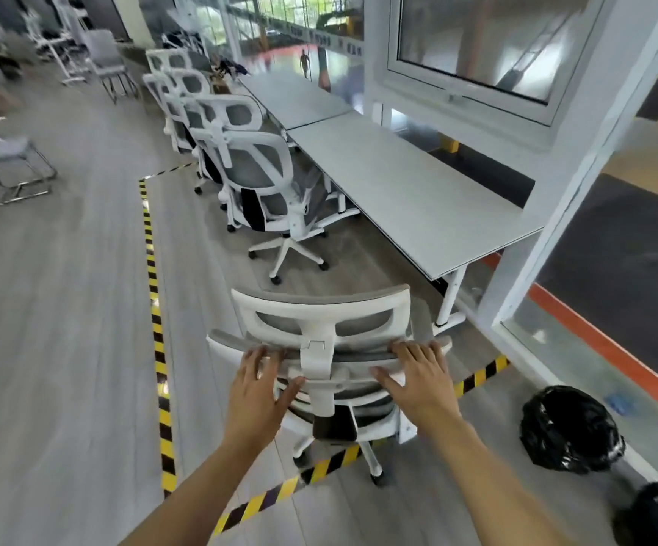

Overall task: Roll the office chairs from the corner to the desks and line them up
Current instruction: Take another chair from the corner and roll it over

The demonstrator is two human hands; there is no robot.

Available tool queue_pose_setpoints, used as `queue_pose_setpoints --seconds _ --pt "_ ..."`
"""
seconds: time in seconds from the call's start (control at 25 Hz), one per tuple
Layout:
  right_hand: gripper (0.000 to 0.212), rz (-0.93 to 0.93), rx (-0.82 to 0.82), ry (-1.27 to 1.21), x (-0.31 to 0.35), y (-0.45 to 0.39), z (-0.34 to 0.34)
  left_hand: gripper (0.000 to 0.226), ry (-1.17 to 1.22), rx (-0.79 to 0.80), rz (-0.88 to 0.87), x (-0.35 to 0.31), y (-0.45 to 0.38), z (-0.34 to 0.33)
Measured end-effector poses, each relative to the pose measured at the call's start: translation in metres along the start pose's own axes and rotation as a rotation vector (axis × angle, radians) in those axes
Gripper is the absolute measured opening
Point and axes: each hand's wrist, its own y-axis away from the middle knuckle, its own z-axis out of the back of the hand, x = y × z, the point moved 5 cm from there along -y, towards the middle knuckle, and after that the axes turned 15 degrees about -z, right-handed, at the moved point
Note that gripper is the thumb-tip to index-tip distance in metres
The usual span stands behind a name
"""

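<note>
Grey plank flooring (63, 348) ran through the office, edged with striped tape (154, 309). Both grips were on the back of one office chair (321, 336): the left hand (258, 392) and the right hand (418, 382) each lay over its top rail, fingers hooked across it and thumbs pressed against the back, holding the chair on either side of the centre spine. Ahead of the grips, a row of chairs (256, 167) already stood lined up along the long worktop (410, 191). The held chair sat just behind the nearest of them, not yet drawn level with the worktop's near end. Most of the job looked done; this chair needed rolling in and squaring up. To the right of the grips sat a black bin bag (571, 427).
</note>
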Motion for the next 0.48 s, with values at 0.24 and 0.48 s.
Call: queue_pose_setpoints --seconds 0.24,0.48 --pt "0.061 0.055 0.060 -0.017 0.069 -0.143 -0.039 0.052 0.118 -0.034 0.070 0.092 -0.120 0.009" --pt "0.058 0.057 0.062 -0.040 0.139 -0.298 -0.081 0.058 0.099 -0.063 0.071 0.186 -0.254 0.016"
